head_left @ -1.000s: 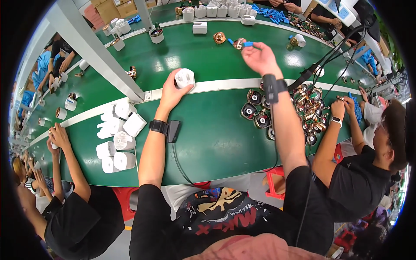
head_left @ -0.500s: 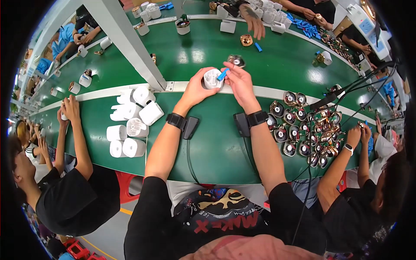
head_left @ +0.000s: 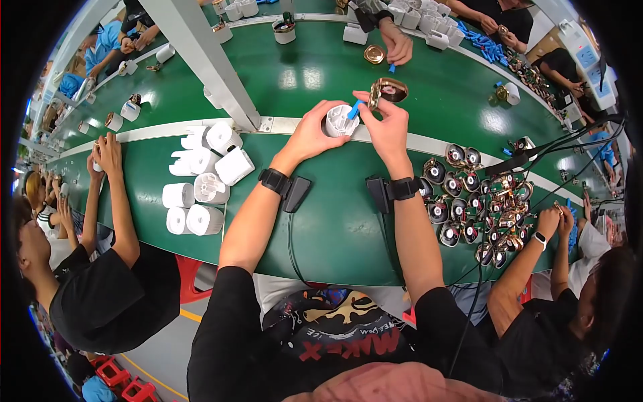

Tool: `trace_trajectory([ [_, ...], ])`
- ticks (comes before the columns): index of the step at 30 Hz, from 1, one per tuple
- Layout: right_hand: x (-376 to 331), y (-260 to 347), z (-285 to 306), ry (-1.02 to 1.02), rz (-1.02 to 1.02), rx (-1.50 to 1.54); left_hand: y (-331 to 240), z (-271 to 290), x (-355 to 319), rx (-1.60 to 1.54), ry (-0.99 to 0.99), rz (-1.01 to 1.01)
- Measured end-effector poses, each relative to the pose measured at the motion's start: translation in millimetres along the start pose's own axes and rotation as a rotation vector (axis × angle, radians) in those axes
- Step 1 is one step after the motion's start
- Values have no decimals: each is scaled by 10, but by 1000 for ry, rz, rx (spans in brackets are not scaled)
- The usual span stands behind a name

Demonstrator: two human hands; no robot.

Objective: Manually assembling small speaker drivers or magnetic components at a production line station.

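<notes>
My left hand is wrapped around a white cup-shaped housing, its open, ribbed inside turned up. Beside it, my right hand is closed on a gold-rimmed speaker unit, raised above the fingers. A slim blue piece, like a wrapped battery, hangs from the right fingertips, its lower end at the mouth of the housing. Whether a wire joins the blue piece to the speaker unit is hidden by the fingers.
Several white housings stand left on the green table. Many gold-rimmed speaker units lie right, under black cables. A white post rises ahead. Across the table, a co-worker's hand is near a gold-rimmed part.
The speaker unit has come up and right in my right hand, its gold rim now showing. The blue piece has tilted more upright over the housing. Across the table, the co-worker's hand reached a blue piece.
</notes>
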State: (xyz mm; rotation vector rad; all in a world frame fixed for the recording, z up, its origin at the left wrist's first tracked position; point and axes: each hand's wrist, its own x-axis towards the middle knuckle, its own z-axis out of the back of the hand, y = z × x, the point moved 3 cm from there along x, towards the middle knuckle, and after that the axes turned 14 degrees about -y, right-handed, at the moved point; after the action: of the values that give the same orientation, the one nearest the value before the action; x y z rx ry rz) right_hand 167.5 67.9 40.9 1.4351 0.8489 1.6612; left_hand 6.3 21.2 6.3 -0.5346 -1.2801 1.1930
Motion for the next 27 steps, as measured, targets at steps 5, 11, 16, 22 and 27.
trace_trajectory([
  [5,-8,5,4,-77,227,-41,30,-34,-15,10,-44,-37],
  [11,1,152,2,13,362,-61,13,-26,-29,37,-43,-8],
  [16,-9,198,-7,9,200,-86,9,-8,-30,18,-52,-34],
  [22,6,196,8,7,228,-132,6,-16,-34,40,1,6],
  [27,-10,191,18,-22,244,-148,4,-9,-37,61,-1,9],
])
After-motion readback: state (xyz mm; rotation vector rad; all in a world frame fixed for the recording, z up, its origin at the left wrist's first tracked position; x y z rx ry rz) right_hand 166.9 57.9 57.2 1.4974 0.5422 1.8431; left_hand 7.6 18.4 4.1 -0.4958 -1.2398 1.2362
